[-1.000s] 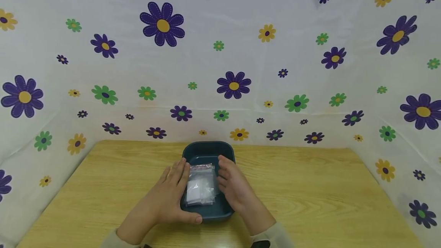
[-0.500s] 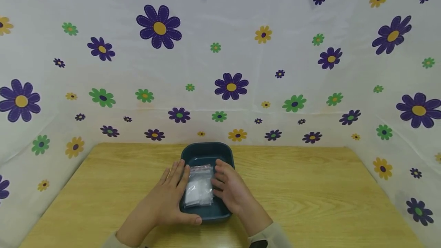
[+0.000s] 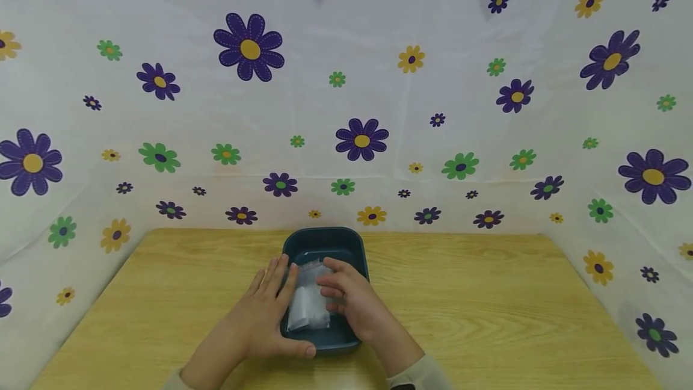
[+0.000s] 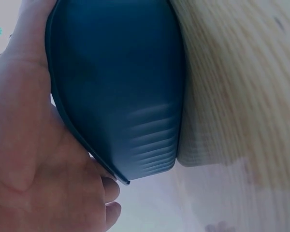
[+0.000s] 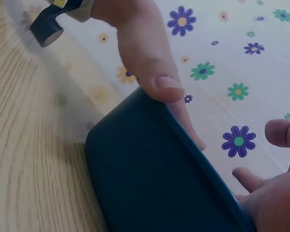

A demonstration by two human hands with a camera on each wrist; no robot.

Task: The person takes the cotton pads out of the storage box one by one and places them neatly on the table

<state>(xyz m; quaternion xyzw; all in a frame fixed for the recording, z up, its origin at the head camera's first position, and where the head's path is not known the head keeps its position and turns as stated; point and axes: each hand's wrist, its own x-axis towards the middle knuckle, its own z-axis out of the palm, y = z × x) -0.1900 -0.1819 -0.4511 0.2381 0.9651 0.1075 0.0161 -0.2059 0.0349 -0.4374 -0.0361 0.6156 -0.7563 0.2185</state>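
A dark teal plastic tray (image 3: pixel 325 236) stands on the wooden table. In it lies a stack of clear zip-top plastic bags (image 3: pixel 307 303), with something whitish showing through. My left hand (image 3: pixel 254 321) rests along the tray's left rim, fingers straight and thumb spread over the near corner. From below, the left wrist view shows that hand (image 4: pixel 34 145) lying against the rim. My right hand (image 3: pixel 360 306) reaches over the right side, its fingers loosely bent at the bags' right edge. Whether its fingertips press the bags is partly hidden. In the right wrist view, the tray wall (image 5: pixel 140 159) hides the bags.
The wooden tabletop (image 3: pixel 487 294) extends on both sides of the tray. A white cloth (image 3: pixel 303 107) printed with flowers hangs behind the table and along its sides. A dark band (image 5: pixel 48 29) is on the left wrist.
My right hand has moved left over the tray, its fingers now bent more and overlapping the bags. The stack has shifted and turned slightly. My left hand stays at the left rim.
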